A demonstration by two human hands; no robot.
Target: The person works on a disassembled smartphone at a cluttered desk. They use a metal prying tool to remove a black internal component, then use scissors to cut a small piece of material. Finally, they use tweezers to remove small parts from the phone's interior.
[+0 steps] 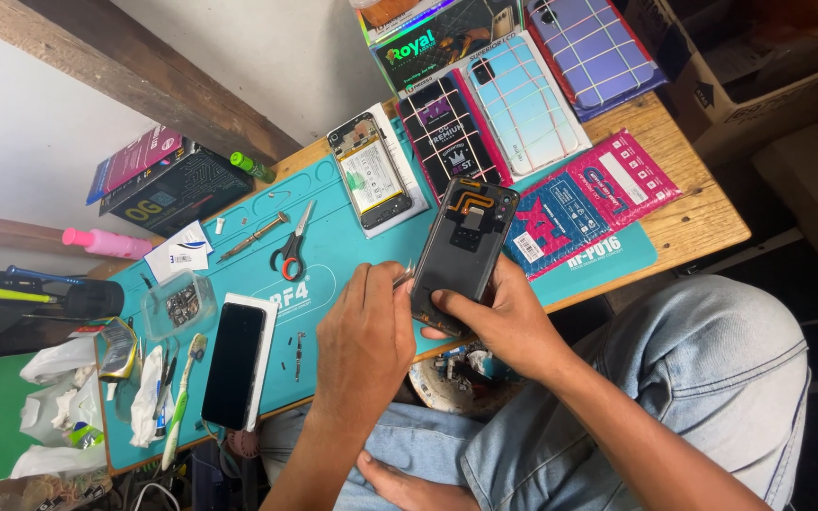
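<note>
- Surface [702,222]: wooden, mostly covered by a teal mat [333,251] that runs along its length.
- Far edge of surface: three phone back covers in packets [523,104], one dark, one pale blue, one violet; two pink-and-blue packets [589,203] lie just in front of them.
- Phone frame [463,251]: dark, opened, orange flex cable showing at its top; held tilted over the near edge of the mat.
- Right hand [504,326]: grips the frame's lower end from beneath, fingers wrapped around its sides.
- Left hand [364,341]: fingers pinched on a thin metal tool [403,276] whose tip touches the frame's left side.
- Black phone [236,364]: flat on a white panel, near edge of mat, left of left hand.
- Opened phone with battery [371,170]: mid-mat, towards the far edge.
- Scissors [293,246] and screwdriver [253,237]: side by side, mid-mat.
- Clear parts box [179,305]: just left of black phone.
</note>
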